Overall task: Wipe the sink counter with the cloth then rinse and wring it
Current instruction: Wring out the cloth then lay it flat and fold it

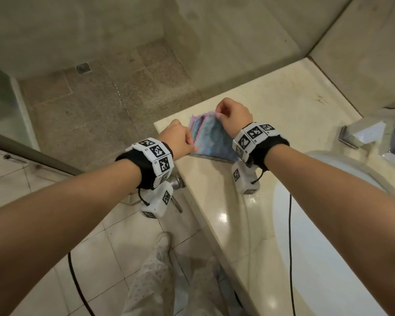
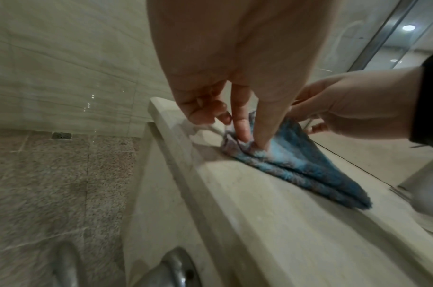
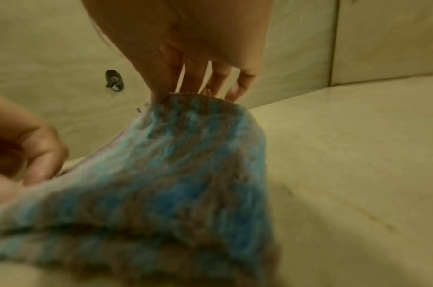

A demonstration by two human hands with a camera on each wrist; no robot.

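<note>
A blue and purple striped cloth (image 1: 209,140) lies folded near the far left corner of the beige stone counter (image 1: 283,106). My left hand (image 1: 180,139) pinches the cloth (image 2: 296,165) at its left edge, thumb and forefinger down on the fabric. My right hand (image 1: 233,115) pinches the far upper edge of the cloth (image 3: 176,165) and lifts it off the counter (image 3: 358,155), so the fabric slopes up toward the fingers (image 3: 161,87). The near corner of the cloth still rests on the counter (image 2: 271,233).
The white sink basin (image 1: 328,236) sits to the right, with a chrome faucet (image 1: 363,133) behind it. The counter's left edge drops to a shower floor with a drain (image 1: 83,68). A chrome fitting (image 1: 176,182) projects below the counter edge. A black cable (image 1: 289,224) hangs over the basin.
</note>
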